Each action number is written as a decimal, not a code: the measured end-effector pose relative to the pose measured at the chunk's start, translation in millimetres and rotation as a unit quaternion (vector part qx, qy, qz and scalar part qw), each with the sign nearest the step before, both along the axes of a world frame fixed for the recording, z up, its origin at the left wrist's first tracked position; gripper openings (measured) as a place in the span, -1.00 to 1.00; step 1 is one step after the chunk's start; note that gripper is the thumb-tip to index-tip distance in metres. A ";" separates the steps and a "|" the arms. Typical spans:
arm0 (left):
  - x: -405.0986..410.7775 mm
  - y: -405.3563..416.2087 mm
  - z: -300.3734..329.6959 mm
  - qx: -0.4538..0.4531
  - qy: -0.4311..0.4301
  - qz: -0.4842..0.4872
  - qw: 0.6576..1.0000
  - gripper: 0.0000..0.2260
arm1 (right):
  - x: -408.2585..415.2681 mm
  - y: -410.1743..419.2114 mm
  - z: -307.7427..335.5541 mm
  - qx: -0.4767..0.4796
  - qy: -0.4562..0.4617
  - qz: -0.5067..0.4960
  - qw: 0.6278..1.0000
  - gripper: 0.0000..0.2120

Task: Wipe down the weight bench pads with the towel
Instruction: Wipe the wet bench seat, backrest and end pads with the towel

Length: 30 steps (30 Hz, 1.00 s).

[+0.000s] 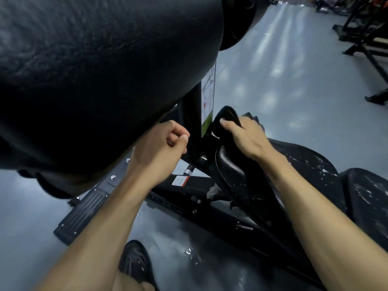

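Towel: we see the dark towel bunched under the right hand, at the top end of the seat pad, just beside the upright frame post with its white label.
Right grip: fingers curl over the towel and hold it against the pad's upper edge; the thumb lies along the near side.
Left grip: the left hand is closed in a loose fist by the frame post, under the back pad; we cannot tell whether it pinches some small part there or holds nothing.
Back pad: large, black, filling the upper left of the view; its skin looks even, though shadow hides much of it.
Seat pad: black, worn, with a wet sheen near the towel and pale flecks further down on the right.
Second pad: another black pad sits at the right edge, also flecked.
Progress: we judge the wipe to be somewhere in the middle, working at the seat's top end.
Left to do: the flecked lower seat and the right-edge pad appear to need passes; whether the back pad is finished we cannot say.
Floor: grey, glossy, with a dark shoe near the bottom.
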State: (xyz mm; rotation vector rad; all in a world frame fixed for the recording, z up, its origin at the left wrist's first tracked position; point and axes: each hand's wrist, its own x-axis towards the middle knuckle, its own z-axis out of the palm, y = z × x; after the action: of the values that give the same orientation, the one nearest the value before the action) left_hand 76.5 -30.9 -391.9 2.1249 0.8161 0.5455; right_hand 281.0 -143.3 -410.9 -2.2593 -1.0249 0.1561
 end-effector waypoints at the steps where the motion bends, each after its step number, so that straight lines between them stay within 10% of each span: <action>1: -1.6 -0.4 -0.4 0.000 0.003 -0.003 1.000 -0.91 | -12.8 -3.6 -4.4 -0.004 -0.048 0.021 0.999 -0.57; 7: -0.6 3.4 -0.3 -0.039 0.002 -0.001 0.999 -0.91 | -69.8 -43.6 -13.0 0.007 -0.111 0.196 0.974 -0.67; 14: -8.7 3.5 -3.1 -0.069 -0.021 0.005 0.997 -0.89 | 22.8 6.2 2.5 -0.099 -0.032 -0.011 0.994 -0.54; 24: -10.2 12.2 0.7 -0.081 -0.056 0.030 0.995 -0.88 | -33.0 5.1 -12.3 -0.110 -0.255 0.236 0.931 -0.61; 30: -10.5 15.9 3.0 -0.078 -0.059 0.044 0.994 -0.85 | -13.6 11.6 -4.4 -0.059 -0.118 0.179 0.975 -0.57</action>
State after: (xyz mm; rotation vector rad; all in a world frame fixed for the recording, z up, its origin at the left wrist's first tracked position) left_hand 66.0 -15.0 -388.9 1.9022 0.8603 0.6272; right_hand 267.3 -131.6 -415.2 -2.2158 -1.5846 0.1035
